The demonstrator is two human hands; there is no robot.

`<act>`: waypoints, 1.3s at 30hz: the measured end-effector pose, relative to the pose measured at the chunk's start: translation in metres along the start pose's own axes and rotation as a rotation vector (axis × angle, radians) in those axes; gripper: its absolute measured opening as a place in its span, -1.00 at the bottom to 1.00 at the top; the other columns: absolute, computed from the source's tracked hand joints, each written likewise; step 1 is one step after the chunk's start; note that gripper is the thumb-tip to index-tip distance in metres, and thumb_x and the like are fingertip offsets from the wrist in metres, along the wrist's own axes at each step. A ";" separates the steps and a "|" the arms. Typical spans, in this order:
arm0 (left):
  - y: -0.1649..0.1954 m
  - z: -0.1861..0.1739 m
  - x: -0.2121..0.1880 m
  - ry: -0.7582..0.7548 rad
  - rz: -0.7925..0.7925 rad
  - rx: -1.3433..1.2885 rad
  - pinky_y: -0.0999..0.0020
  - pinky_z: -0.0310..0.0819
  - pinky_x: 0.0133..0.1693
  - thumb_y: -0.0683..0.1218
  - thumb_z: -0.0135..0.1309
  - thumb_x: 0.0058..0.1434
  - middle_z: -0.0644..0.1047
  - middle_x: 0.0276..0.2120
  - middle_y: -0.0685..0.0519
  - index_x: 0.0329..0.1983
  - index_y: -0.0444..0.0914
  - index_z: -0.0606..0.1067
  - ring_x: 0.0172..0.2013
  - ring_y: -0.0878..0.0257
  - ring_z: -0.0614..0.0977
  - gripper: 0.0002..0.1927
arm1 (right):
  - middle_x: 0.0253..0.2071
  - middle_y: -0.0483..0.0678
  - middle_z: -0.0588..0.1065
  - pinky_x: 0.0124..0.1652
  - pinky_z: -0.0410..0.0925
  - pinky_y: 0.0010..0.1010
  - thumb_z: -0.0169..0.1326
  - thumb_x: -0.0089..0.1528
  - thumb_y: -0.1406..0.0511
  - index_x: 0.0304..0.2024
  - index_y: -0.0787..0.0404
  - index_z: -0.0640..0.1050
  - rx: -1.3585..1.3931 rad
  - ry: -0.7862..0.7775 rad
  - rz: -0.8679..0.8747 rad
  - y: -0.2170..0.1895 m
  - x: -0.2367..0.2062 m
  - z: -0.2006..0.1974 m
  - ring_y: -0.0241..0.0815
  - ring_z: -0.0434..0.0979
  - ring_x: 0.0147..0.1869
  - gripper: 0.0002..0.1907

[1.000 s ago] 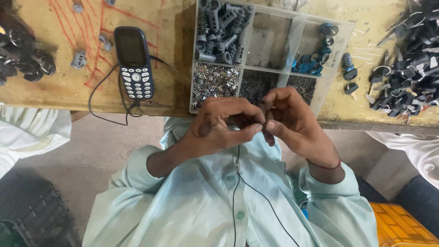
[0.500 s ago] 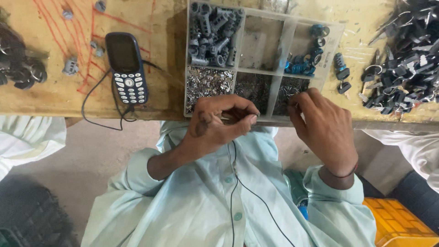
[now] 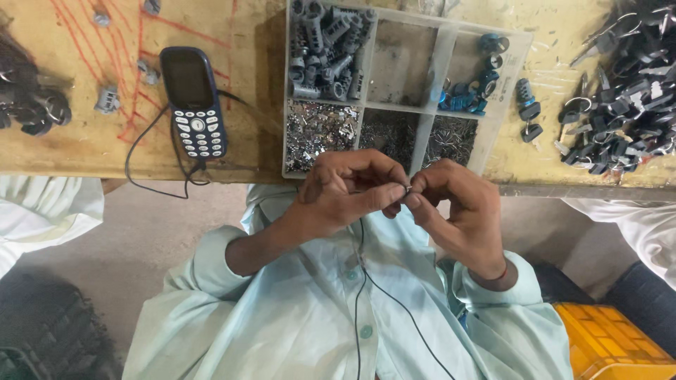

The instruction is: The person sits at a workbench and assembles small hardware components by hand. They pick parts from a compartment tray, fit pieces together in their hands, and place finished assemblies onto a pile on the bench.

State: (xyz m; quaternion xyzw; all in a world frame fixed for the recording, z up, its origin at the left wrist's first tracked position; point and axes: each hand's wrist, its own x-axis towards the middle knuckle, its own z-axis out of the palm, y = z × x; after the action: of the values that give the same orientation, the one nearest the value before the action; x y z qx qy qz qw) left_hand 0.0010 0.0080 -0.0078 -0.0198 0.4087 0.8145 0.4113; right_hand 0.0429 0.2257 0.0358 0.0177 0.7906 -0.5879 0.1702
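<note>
At frame centre, left hand and right hand pinch one small metal part between fingertips, below the compartment tray on the scuffed yellow wooden bench, above grey floor.

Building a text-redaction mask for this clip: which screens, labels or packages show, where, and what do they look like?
Dark blue keypad phone: flat on the wooden bench, left of the clear plastic compartment tray; dark unlit screen above pale keys, black cable at its lower end.
Clear plastic compartment tray: bench centre, above both hands; holds grey, silver and blue small parts; no label visible.
No signs or printed packages visible.
</note>
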 end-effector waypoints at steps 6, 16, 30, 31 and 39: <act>-0.002 0.000 -0.004 -0.044 0.015 -0.021 0.42 0.62 -0.13 -0.19 0.15 0.38 0.64 -0.21 -0.02 0.00 -0.43 0.55 -0.23 0.34 0.66 -0.78 | -0.20 -0.06 0.50 -0.26 0.39 -0.55 0.19 0.28 0.46 -0.21 0.37 0.52 0.066 -0.036 0.012 -0.007 -0.003 -0.005 -0.37 0.49 -0.22 -0.90; -0.008 0.017 0.006 -0.092 0.043 -0.132 0.39 0.61 -0.08 -0.21 0.17 0.39 0.63 -0.19 -0.03 0.01 -0.43 0.55 -0.20 0.32 0.66 -0.79 | -0.18 -0.01 0.48 -0.19 0.36 -0.52 0.13 0.27 0.51 -0.17 0.39 0.49 0.107 -0.006 0.003 -0.009 -0.015 -0.017 -0.32 0.48 -0.20 -0.90; -0.003 0.035 0.030 -0.018 0.178 0.224 0.52 0.60 -0.10 -0.17 0.21 0.35 0.60 -0.16 0.08 -0.04 -0.36 0.59 -0.14 0.43 0.65 -0.81 | -0.10 0.05 0.56 -0.12 0.46 -0.44 0.25 0.25 0.59 -0.05 0.30 0.51 -0.439 0.382 -0.411 0.014 -0.016 -0.013 -0.14 0.61 -0.07 -0.72; -0.004 0.035 0.036 -0.015 0.155 0.249 0.53 0.57 -0.15 -0.17 0.22 0.34 0.60 -0.18 0.09 -0.04 -0.36 0.59 -0.19 0.44 0.64 -0.81 | -0.09 0.08 0.58 -0.14 0.47 -0.42 0.27 0.24 0.60 -0.05 0.28 0.56 -0.560 0.372 -0.457 0.016 -0.015 -0.018 -0.09 0.63 -0.06 -0.71; -0.019 0.040 0.060 -0.052 0.245 0.261 0.56 0.54 -0.10 -0.17 0.17 0.42 0.61 -0.14 0.13 -0.01 -0.37 0.60 -0.14 0.50 0.60 -0.83 | -0.12 0.08 0.58 -0.18 0.48 -0.49 0.11 0.22 0.72 -0.05 0.30 0.60 -0.267 0.299 -0.355 0.036 -0.014 -0.048 -0.17 0.63 -0.15 -0.65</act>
State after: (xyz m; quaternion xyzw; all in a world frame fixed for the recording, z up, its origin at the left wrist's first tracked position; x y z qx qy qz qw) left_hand -0.0140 0.0806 -0.0156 0.1048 0.4993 0.7989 0.3186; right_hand 0.0524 0.2837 0.0183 -0.0574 0.8683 -0.4898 -0.0534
